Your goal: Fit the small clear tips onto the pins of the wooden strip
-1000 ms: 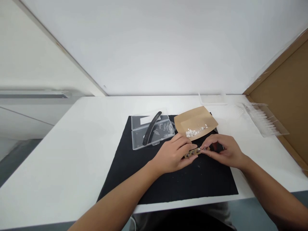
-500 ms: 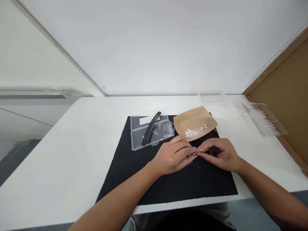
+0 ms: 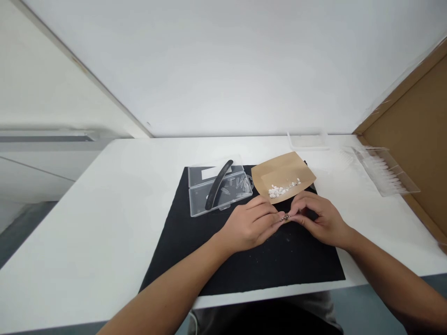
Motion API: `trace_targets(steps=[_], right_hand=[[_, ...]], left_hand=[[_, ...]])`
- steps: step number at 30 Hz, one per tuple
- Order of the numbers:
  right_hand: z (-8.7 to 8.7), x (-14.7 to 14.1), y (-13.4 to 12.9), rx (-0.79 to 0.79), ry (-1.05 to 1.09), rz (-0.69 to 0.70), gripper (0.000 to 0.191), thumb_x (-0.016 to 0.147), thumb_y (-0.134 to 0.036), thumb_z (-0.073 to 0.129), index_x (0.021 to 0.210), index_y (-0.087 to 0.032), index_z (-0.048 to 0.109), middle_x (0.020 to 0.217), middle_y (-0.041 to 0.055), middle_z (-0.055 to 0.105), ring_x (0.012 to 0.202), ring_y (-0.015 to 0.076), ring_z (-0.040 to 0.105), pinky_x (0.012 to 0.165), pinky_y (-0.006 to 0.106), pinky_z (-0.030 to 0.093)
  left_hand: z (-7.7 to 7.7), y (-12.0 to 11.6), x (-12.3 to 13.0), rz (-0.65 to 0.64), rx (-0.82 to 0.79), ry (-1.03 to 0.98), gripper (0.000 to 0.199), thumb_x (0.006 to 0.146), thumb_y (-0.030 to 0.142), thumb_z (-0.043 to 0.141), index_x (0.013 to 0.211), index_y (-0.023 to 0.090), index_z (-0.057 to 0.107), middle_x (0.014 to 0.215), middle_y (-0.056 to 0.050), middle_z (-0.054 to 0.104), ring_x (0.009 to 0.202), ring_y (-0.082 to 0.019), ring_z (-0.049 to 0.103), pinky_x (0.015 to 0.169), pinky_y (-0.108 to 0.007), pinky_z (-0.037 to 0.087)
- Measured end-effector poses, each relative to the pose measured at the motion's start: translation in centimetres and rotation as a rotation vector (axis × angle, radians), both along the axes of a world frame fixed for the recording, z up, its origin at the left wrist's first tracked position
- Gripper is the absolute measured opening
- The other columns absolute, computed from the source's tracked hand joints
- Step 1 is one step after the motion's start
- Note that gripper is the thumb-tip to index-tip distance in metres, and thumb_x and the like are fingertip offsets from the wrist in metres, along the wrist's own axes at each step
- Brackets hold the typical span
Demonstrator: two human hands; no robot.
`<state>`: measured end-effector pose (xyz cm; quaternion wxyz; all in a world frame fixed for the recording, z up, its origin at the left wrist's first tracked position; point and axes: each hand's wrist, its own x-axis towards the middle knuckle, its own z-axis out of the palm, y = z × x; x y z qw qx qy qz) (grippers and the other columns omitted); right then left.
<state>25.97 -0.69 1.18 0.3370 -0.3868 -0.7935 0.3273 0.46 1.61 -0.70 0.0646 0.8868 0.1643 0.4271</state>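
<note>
My left hand [image 3: 249, 224] pinches a small shiny metallic piece [image 3: 286, 217] between thumb and fingers, low over the black mat. From the other side, my right hand [image 3: 319, 218] has thumb and forefinger closed at the same piece. Fingertips cover most of it, so its kind is unclear. Just beyond the hands lies a brown paper tray [image 3: 275, 170] with small white bits [image 3: 277, 190] in it. Left of that, an open clear plastic box [image 3: 200, 204] holds several transparent nail tips [image 3: 240, 182]. A curved black nail file [image 3: 218, 185] rests across the box.
A black mat [image 3: 185, 251] covers part of the white table [image 3: 87, 223]. Toward the right edge, a clear case of pale nail tips [image 3: 382, 172] leans near a brown board [image 3: 412, 125]. Another clear tray [image 3: 307, 141] stands at the back wall. Tiny specks dot the mat.
The right fingers have shifted slightly up and away from the left fingertips, and more of the metallic piece shows. The view has tilted a little; other things stay put.
</note>
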Motion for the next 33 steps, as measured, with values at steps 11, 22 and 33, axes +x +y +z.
trace_targets(steps=[11,22,33], right_hand=[[0.9,-0.1,0.3,-0.253,0.159,0.101,0.015,0.1,-0.037,0.073,0.092,-0.024,0.073,0.092,0.0025,0.067,0.08,0.0157,0.062,0.075,0.031,0.051],[1.7,-0.1,-0.1,-0.528,0.237,0.258,0.02,0.102,-0.035,0.071,0.091,-0.019,0.067,0.092,0.0012,0.062,0.085,0.0137,0.06,0.079,0.028,0.047],[1.5,0.2,-0.6,-0.286,0.217,0.176,0.014,0.109,-0.028,0.058,0.096,-0.022,0.061,0.094,0.0018,0.058,0.085,0.0151,0.059,0.08,0.031,0.048]], left_hand=[[0.7,-0.5,0.3,0.001,-0.002,-0.031,0.024,0.097,0.012,0.072,0.12,0.017,0.067,0.095,-0.007,0.079,0.086,-0.019,0.075,0.076,-0.035,0.067],[1.1,-0.8,0.2,-0.027,0.102,-0.045,0.031,0.091,0.008,0.079,0.119,0.009,0.068,0.094,-0.008,0.08,0.086,-0.02,0.074,0.074,-0.033,0.067],[1.5,-1.1,0.2,0.038,0.147,-0.041,0.027,0.09,0.009,0.08,0.115,0.009,0.07,0.091,-0.008,0.081,0.081,-0.018,0.076,0.074,-0.032,0.067]])
